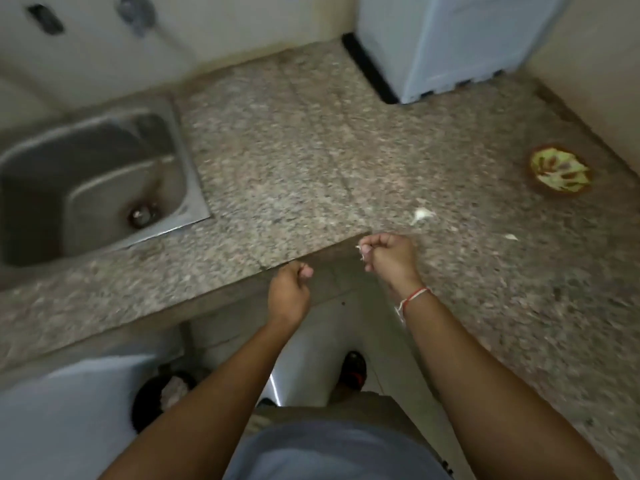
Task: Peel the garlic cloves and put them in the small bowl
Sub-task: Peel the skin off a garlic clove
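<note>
A steel sink [86,174] is sunk into the speckled stone bench [294,150] at nine o'clock, its drain toward the near right corner. Below it, at seven o'clock under the bench edge, a dark bin [162,396] stands on the floor with something pale inside.

Just left of centre, the left hand [289,292] hangs off the inner corner of the bench, over the gap. Its fingers [304,271] are curled in with the thumb tip against them; whether they pinch anything cannot be told through the blur.

Just beside it, toward one o'clock from it, the right hand [389,256] is held over the bench edge. Its fingers [369,242] are curled tight, and a small pale scrap of garlic skin [361,251] sticks out from the fingertips; whether a clove sits inside the grip cannot be told. A red and white thread [414,296] circles the right wrist.

Near the right hand, at one o'clock from it, a white garlic piece [421,215] lies on the bench. A smaller white scrap [511,237] lies further right, at three o'clock.

Well apart, at two o'clock near the right wall, the small bowl [560,172] stands on the bench, patterned green and brown inside. At twelve o'clock a pale blue appliance [450,46] stands in the far corner.
</note>
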